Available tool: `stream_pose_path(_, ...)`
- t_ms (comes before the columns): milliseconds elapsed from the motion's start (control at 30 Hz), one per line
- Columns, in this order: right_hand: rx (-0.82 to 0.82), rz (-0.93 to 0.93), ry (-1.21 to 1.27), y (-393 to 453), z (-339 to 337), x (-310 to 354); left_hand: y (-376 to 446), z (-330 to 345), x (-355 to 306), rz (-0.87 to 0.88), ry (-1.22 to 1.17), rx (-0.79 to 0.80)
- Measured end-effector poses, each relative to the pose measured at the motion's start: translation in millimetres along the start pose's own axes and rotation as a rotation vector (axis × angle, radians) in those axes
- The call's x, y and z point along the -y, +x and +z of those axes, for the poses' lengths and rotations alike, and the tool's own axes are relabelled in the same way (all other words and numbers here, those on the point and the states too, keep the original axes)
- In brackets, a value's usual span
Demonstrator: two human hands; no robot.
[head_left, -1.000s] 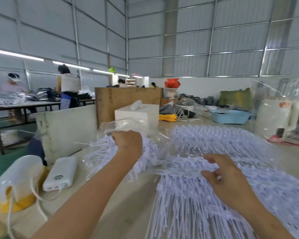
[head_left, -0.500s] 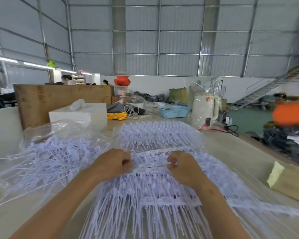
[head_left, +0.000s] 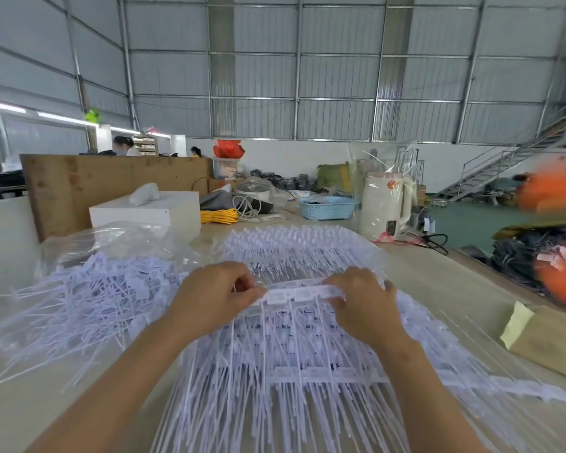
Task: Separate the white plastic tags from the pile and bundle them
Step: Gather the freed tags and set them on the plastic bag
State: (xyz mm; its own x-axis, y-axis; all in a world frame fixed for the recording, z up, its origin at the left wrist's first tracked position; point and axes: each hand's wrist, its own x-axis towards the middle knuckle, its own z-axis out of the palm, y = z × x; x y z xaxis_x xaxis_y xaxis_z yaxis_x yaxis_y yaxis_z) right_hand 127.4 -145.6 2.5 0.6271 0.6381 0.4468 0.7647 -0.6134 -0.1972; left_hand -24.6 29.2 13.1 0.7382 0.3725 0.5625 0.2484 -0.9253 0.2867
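Note:
A big pile of white plastic tags [head_left: 285,361] in joined strips covers the table in front of me. On top of it lies one strip of tags [head_left: 299,294], stretched crosswise between my hands. My left hand [head_left: 209,295] pinches its left end with curled fingers. My right hand [head_left: 363,302] grips its right end the same way. To the left, a second heap of loose tags [head_left: 89,302] lies on a clear plastic bag [head_left: 111,240].
Behind the piles stand a white box [head_left: 164,212], yellow cord [head_left: 219,216], a blue basket [head_left: 329,207] and a wrapped white kettle [head_left: 386,204] with a black cable. A cardboard piece [head_left: 546,341] lies at the right table edge. A wooden board [head_left: 111,178] stands at back left.
My view has swung right and centred on the pile. My left hand left the loose heap and came to the strip; both hands now hold one strip, raised slightly.

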Motion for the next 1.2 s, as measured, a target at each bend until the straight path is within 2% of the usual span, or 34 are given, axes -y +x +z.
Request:
stream_pose_path(67, -0.233, -0.006, 0.052, -1.2, -11.1, 2.1, 0.1, -7.2, 2.7, -0.051, -0.081, -0.110)
stream_pose_path(167, -0.571, -0.061, 0.096, -2.0, -23.3, 6.9, 1.1, -11.4, 8.6, -0.159, -0.498, -0.155)
stream_pose_path(233, -0.724, -0.072, 0.069, -3.5, -29.0, 9.9, 2.8, -13.0, 9.1, -0.237, -0.736, -0.188)
stream_pose_path(367, -0.828, 0.018, 0.110, -5.9, -35.9, 11.6, 6.5, -17.2, 12.0, -0.426, -0.984, -0.267)
stream_pose_path(467, -0.792, 0.090, 0.148, -6.0, -35.3, 8.9, 5.0, -21.2, 2.4, -0.502, -1.263, -0.147)
stream_pose_path(567, -0.779, 0.125, 0.193, -7.4, -36.5, 10.0, 4.6, -20.2, -6.2, -0.510, -1.328, -0.095)
stream_pose_path(633, -0.872, 0.099, 0.208, -9.9, -41.8, 11.8, 5.5, -23.2, -9.8, -0.499, -1.482, -0.116)
stream_pose_path(700, -1.044, 0.029, 0.180, -11.0, -49.7, 13.1, 5.5, -26.1, -11.6, -0.459, -1.594, -0.113)
stream_pose_path(800, -1.177, -0.018, 0.070, -13.0, -55.5, 13.6, 5.0, -21.7, -12.8, -0.424, -1.584, -0.111)
stream_pose_path(833, -1.143, -0.006, 0.028, -13.6, -54.7, 12.7, 5.0, -18.6, -12.8, -0.435, -1.548, -0.115)
stream_pose_path(867, -1.037, 0.028, -0.007, -14.4, -54.6, 11.5, 4.8, -15.4, -12.2, -0.455, -1.488, -0.116)
stream_pose_path(900, -0.846, 0.087, -0.052, -14.4, -55.6, 9.6, 4.3, -10.9, -10.1, -0.484, -1.411, -0.110)
stream_pose_path(1000, -0.124, 0.262, -0.181, -12.2, -51.8, -0.8, 0.9, 7.4, -2.6, -0.608, -1.202, 0.003)
stream_pose_path(1067, 0.198, 0.298, -0.143, -10.1, -46.1, -9.4, -1.7, 19.9, 1.0, -0.668, -1.111, 0.078)
stream_pose_path(1133, 0.404, 0.260, -0.058, -10.0, -41.6, -17.1, -3.0, 26.6, 2.1, -0.679, -1.072, 0.088)
stream_pose_path(1200, 0.497, 0.174, 0.051, -11.3, -42.7, -24.4, -3.3, 27.9, 0.5, -0.667, -1.061, 0.062)
